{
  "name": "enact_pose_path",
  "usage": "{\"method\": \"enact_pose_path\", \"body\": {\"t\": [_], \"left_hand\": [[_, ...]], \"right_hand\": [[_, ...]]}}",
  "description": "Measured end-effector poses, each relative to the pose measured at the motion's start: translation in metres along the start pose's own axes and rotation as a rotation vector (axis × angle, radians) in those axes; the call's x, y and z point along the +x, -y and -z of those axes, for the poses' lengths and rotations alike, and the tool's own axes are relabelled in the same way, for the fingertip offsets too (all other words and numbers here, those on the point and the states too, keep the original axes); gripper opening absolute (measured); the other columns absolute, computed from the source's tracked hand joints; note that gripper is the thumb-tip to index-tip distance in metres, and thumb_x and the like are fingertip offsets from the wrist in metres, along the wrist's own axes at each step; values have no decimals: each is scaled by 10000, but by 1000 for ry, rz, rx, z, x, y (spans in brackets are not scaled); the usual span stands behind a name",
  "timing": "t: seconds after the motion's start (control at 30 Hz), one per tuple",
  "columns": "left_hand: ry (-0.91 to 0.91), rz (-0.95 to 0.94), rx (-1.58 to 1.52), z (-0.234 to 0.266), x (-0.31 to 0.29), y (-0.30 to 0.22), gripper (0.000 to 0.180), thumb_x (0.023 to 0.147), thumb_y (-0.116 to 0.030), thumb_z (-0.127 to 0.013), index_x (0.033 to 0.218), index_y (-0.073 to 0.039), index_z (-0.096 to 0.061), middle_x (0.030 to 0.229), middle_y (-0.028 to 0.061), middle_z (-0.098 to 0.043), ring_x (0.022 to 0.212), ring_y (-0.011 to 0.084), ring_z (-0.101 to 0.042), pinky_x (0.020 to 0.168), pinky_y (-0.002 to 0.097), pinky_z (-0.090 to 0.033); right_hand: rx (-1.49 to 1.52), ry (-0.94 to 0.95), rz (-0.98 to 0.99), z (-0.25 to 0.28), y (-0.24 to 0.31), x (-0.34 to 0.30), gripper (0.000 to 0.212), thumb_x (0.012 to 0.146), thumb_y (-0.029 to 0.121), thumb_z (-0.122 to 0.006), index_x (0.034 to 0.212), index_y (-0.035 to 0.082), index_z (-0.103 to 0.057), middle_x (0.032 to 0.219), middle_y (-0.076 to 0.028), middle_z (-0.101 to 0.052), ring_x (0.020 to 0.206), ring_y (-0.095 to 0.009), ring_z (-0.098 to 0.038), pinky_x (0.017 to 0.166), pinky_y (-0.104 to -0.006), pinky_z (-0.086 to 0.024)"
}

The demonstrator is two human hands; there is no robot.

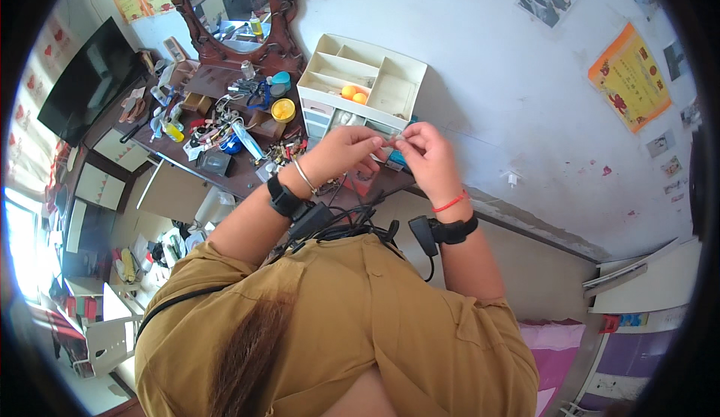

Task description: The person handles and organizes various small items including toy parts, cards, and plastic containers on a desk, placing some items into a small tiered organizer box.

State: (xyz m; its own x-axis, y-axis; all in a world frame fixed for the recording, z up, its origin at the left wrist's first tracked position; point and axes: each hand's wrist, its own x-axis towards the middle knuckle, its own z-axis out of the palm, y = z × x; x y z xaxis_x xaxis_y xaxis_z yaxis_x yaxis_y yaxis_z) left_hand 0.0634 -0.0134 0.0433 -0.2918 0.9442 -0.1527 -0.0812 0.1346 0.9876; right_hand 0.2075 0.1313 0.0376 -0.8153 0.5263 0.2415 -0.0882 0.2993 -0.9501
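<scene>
My left hand [346, 153] and my right hand [425, 153] meet in front of the cream storage box [411, 70]. Fingers and thumbs of both are pinched together, tip to tip, around something too small to make out. Two orange balls [354, 94] lie in a compartment of the box's open top. Drawers sit below that top, partly hidden behind my hands. Under my left hand, a heap of small items [289, 151] is spread on the dark dressing table [244, 184].
An oval mirror [227, 8] in a carved wooden frame stands at the back. Cables, a yellow round tub [283, 110] and a yellow bottle [173, 131] crowd the tabletop to the left. A black screen [91, 83] stands farther left. Black cables [349, 218] hang between my forearms.
</scene>
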Motion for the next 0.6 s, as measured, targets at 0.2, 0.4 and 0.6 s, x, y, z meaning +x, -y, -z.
{"method": "enact_pose_path", "body": {"t": [0.2, 0.4, 0.6], "left_hand": [[-77, 19, -254, -16, 6, 11, 311, 993, -231, -478, 1068, 50, -591, 959, 111, -663, 801, 153, -663, 729, 263, -558], [-49, 12, -307, -12, 4, 15, 309, 989, -236, -492, 1067, 45, -592, 940, 106, -659, 798, 162, -667, 732, 266, -558], [-53, 41, -304, -7, -2, 11, 302, 970, -254, -530, 1086, 12, -616, 924, 83, -677, 778, 113, -640, 702, 235, -534]], "right_hand": [[-431, -56, 244, -6, 9, -7, 131, 772, 58, -700, 874, 12, -631, 803, -126, -679, 741, -293, -666, 652, -328, -517], [-418, -9, 356, -7, 14, -8, 169, 737, 53, -712, 892, 18, -652, 892, -120, -675, 823, -295, -649, 721, -332, -516], [-337, 47, 389, -8, 13, -8, 162, 753, 31, -678, 911, 6, -651, 934, -125, -666, 851, -277, -647, 747, -325, -515]]}}
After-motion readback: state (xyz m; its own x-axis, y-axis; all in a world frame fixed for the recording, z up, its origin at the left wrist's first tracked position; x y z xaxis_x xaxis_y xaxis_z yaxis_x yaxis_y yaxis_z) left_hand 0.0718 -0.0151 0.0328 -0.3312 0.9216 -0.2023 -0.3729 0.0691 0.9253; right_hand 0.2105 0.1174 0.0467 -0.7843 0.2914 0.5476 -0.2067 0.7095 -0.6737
